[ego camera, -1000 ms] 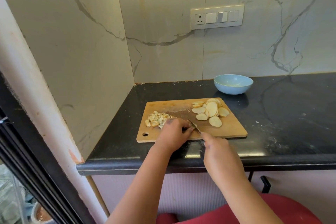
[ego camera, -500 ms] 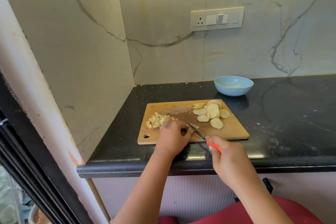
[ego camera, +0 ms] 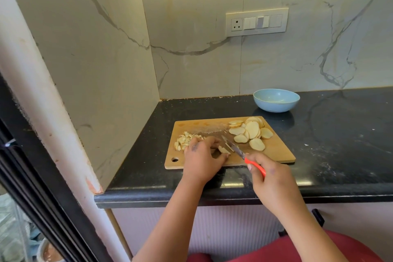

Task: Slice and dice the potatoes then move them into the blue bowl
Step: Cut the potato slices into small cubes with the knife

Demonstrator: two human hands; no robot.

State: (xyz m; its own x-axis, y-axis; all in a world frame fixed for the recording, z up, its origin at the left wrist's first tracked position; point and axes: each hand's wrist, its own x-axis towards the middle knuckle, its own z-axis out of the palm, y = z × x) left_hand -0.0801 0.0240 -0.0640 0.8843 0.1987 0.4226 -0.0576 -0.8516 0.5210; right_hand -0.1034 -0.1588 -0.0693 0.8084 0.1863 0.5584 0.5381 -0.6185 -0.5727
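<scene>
Dicing was the step in hand: the left hand (ego camera: pixel 202 158) pinned a potato slice (ego camera: pixel 223 150) to the cutting board (ego camera: pixel 276 153) with curled fingers, while the right hand (ego camera: pixel 274 178) kept its grip curled round the red handle of the knife (ego camera: pixel 235 148), blade angled across that slice. Diced pieces (ego camera: pixel 183 141) lay heaped at the board's left, uncut slices (ego camera: pixel 252 132) at its right. The next move probably called for further cuts clear of the fingertips. The blue bowl (ego camera: pixel 276 100) stood on the table (ego camera: pixel 340 134) beyond the board, seemingly holding no potato.
</scene>
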